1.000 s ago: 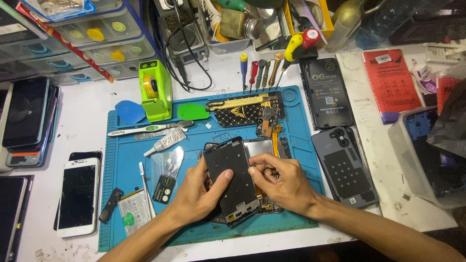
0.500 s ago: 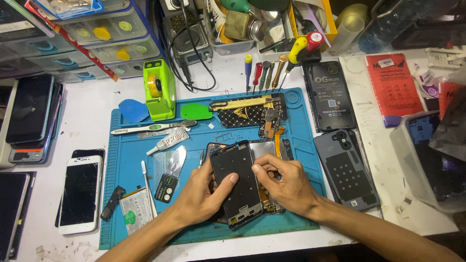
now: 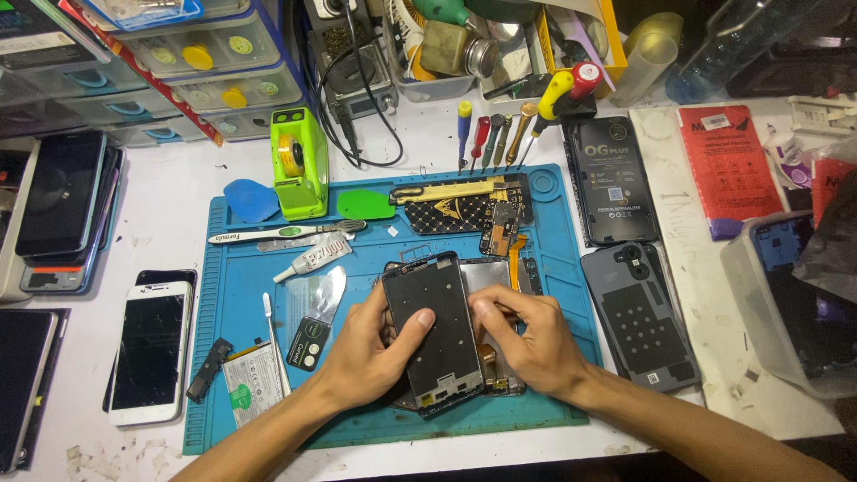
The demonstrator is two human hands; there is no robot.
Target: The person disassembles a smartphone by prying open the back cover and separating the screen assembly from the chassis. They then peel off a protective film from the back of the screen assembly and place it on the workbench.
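Black phone frame (image 3: 436, 335) in my grip, inner side up, tilted slightly, over a second opened phone body (image 3: 495, 277) on blue mat (image 3: 241, 286)

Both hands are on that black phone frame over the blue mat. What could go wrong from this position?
The left hand and right hand press the black phone frame onto another phone part underneath; uneven pressure might bend or crack it. An orange flex cable shows just behind the frame and could get pinched or torn. The metal spatula and glue tube lie close to the left hand, so a slip may knock them.
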